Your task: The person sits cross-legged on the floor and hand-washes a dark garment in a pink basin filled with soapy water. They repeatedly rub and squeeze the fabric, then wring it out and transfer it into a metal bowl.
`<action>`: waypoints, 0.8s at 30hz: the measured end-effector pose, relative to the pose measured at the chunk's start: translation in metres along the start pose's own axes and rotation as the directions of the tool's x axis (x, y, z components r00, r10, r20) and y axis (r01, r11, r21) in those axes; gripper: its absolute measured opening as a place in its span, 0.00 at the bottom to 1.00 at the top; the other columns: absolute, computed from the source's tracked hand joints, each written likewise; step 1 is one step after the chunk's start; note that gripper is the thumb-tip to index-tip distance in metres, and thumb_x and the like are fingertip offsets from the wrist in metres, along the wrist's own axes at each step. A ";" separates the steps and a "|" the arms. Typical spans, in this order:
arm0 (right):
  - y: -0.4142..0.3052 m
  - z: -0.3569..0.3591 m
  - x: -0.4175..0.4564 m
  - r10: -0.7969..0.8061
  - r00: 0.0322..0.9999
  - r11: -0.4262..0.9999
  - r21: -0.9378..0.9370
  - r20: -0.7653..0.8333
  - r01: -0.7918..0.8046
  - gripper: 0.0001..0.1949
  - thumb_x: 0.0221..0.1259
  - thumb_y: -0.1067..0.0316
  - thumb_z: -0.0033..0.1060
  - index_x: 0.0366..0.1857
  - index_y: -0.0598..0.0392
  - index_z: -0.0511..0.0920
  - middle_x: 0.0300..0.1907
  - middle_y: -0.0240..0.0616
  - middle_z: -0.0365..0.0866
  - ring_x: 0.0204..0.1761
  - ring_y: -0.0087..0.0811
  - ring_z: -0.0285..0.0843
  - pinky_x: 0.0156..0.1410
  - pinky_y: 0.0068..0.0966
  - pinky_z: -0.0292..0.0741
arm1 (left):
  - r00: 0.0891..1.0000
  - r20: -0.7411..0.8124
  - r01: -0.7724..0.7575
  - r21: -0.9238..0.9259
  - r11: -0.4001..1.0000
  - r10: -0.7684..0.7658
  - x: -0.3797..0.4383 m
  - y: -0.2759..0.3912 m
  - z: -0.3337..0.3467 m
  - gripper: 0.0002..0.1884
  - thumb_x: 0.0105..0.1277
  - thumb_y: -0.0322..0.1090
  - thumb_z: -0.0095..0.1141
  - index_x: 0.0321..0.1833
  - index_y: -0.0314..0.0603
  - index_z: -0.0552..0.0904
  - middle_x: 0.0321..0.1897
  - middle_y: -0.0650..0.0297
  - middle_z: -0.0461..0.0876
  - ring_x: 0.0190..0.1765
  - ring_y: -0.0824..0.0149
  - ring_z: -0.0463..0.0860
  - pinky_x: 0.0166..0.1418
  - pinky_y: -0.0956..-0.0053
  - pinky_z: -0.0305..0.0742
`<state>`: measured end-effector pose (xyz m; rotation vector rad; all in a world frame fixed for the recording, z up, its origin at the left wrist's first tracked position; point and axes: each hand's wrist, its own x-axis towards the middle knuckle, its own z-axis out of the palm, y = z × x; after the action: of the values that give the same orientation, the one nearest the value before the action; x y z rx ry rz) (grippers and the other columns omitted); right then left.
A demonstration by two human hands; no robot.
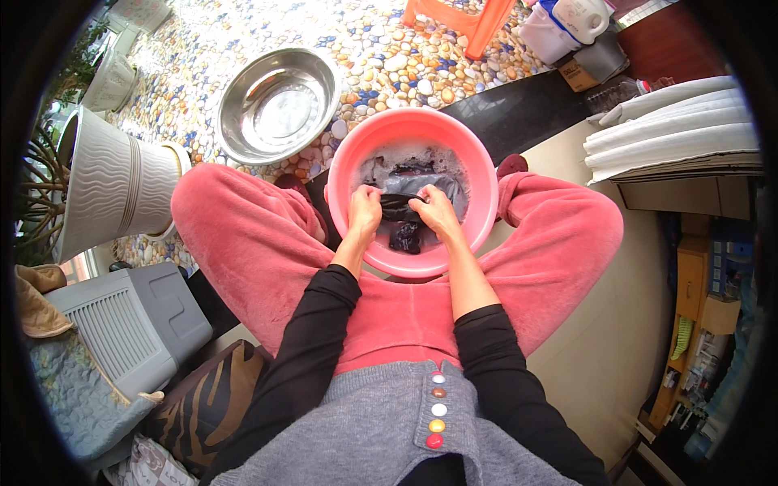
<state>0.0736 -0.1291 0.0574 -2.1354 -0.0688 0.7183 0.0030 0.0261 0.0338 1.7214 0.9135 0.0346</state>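
Note:
Between my knees stands a pink plastic basin [415, 124] with soapy, foamy water [447, 157] in it. My left hand [364, 212] grips one end of a wet black cloth item [398, 208], and my right hand [439, 214] pinches the other end, so it is stretched between them over the water. From its underside a bunched dark part [405, 237] hangs at the near side of the basin. Behind my hands, a grey piece of fabric [419, 182] and other dark cloth lie partly under the suds.
A stainless steel basin [279, 106] sits on the pebble-patterned floor, ahead to the left. White ribbed planters [121, 188] stand at the left. An orange plastic stool [465, 24] is at the far side. Folded white fabric [674, 133] lies to the right, near a wooden shelf unit [687, 291].

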 end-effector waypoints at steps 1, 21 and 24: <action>0.001 0.002 -0.001 -0.006 1.000 1.000 -0.003 -0.026 0.006 0.15 0.50 0.61 0.64 0.36 0.62 0.78 0.32 0.48 0.83 0.39 0.43 0.83 0.47 0.37 0.75 | 0.995 -0.095 -0.002 0.064 0.998 0.008 -0.003 0.008 -0.001 0.08 0.66 0.33 0.57 0.40 0.35 0.84 0.30 0.58 0.83 0.36 0.65 0.81 0.42 0.68 0.75; -0.023 0.025 -0.015 -0.199 0.946 0.924 -0.370 -0.255 0.095 0.12 0.70 0.55 0.46 0.46 0.52 0.68 0.33 0.59 0.83 0.36 0.63 0.81 0.43 0.57 0.74 | 0.845 0.475 0.526 -0.660 0.535 -0.246 -0.022 0.012 0.018 0.14 0.71 0.26 0.43 0.57 0.33 0.75 0.51 0.54 0.80 0.50 0.58 0.82 0.56 0.55 0.79; -0.006 0.028 -0.009 -0.138 0.936 0.984 -0.154 -0.324 0.092 0.15 0.67 0.55 0.52 0.45 0.55 0.74 0.33 0.57 0.83 0.41 0.58 0.82 0.48 0.47 0.75 | 0.784 0.568 0.612 -0.639 0.467 -0.250 -0.023 0.021 0.009 0.15 0.69 0.32 0.56 0.57 0.37 0.76 0.50 0.59 0.80 0.49 0.60 0.81 0.56 0.57 0.77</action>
<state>0.0532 -0.1082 0.0527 -2.3343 -0.0620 0.2823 0.0026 0.0045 0.0570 0.5422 0.8170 -0.2252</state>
